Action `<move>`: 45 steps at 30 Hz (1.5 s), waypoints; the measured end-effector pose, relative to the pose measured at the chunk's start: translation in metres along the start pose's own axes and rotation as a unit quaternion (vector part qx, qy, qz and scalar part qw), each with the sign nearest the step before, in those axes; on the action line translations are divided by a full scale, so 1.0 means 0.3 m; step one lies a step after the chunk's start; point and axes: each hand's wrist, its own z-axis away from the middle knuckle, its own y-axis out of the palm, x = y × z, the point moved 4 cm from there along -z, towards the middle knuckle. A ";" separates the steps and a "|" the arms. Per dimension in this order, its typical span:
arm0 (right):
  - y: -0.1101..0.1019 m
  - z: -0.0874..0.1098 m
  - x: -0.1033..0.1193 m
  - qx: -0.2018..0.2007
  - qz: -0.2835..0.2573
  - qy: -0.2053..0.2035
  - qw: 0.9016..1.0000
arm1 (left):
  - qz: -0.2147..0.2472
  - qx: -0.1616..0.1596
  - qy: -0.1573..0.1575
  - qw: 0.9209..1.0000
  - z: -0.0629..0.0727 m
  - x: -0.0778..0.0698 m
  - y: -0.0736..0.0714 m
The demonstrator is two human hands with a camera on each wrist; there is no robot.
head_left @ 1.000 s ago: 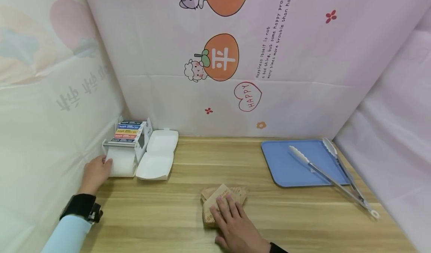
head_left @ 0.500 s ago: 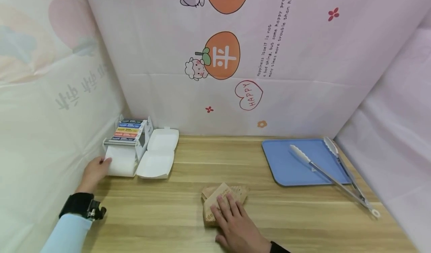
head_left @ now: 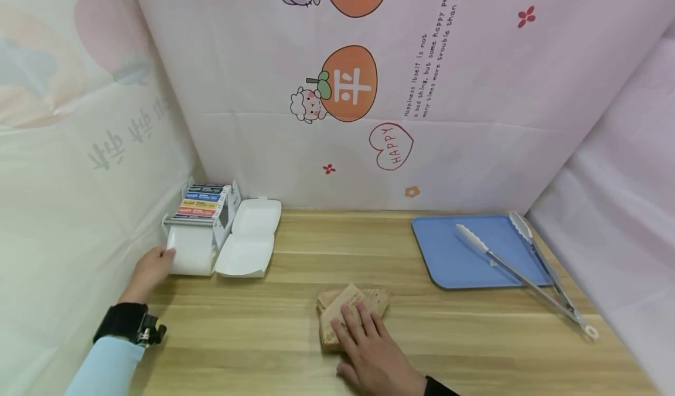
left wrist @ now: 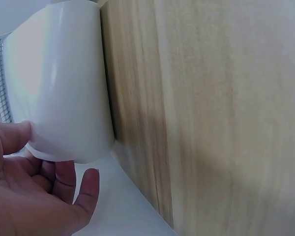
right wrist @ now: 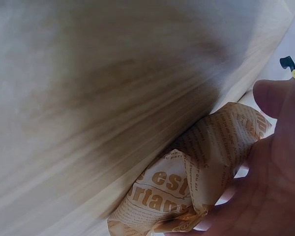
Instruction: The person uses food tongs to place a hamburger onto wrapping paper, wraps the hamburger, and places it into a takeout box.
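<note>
My left hand (head_left: 150, 272) is at the left, beside a label dispenser (head_left: 228, 208) with a row of coloured labels on top. Thumb and fingers pinch the edge of the white label strip (head_left: 191, 251) that curves down from its front. In the left wrist view the thumb lies on the strip (left wrist: 64, 88), with the fingers behind its lower edge. My right hand (head_left: 373, 352) rests with its fingers extended on a bundle wrapped in printed brown paper (head_left: 331, 324). The right wrist view shows the folded wrapper (right wrist: 160, 189) lying on the table under the palm side.
An open white takeaway box (head_left: 245, 255) stands right of the dispenser. At the back right lies a blue tray (head_left: 440, 255), with metal tongs (head_left: 532, 287) across it and over its front edge. Printed white sheets (head_left: 237, 150) wall in the wooden table (head_left: 253, 337).
The coloured labels on the dispenser have slid slightly toward its front edge while my left hand stays on the strip. My right hand and the wrapped bundle keep their place.
</note>
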 end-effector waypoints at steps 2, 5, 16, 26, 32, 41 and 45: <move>0.001 0.000 -0.002 0.004 0.002 0.001 1.000 | -0.003 0.001 0.009 1.000 0.005 -0.001 0.002; -0.001 0.001 -0.005 0.009 0.002 0.002 1.000 | -0.004 0.005 0.020 1.000 0.011 -0.002 0.004; 0.002 0.001 -0.004 0.016 0.006 0.002 1.000 | 0.002 0.029 -0.002 1.000 0.022 0.014 0.001; -0.001 0.002 0.000 -0.008 0.018 -0.001 1.000 | 0.004 0.053 -0.013 0.998 0.015 0.041 -0.010; -0.003 0.002 0.001 -0.003 0.014 0.002 1.000 | 0.010 0.063 -0.021 0.998 0.019 0.049 -0.017; -0.001 -0.002 0.001 0.021 0.000 0.005 1.000 | -0.047 -0.007 0.023 0.999 0.036 0.005 -0.018; 0.001 -0.005 0.001 0.022 0.005 0.006 1.000 | -0.075 -0.137 0.058 0.986 0.010 -0.047 -0.021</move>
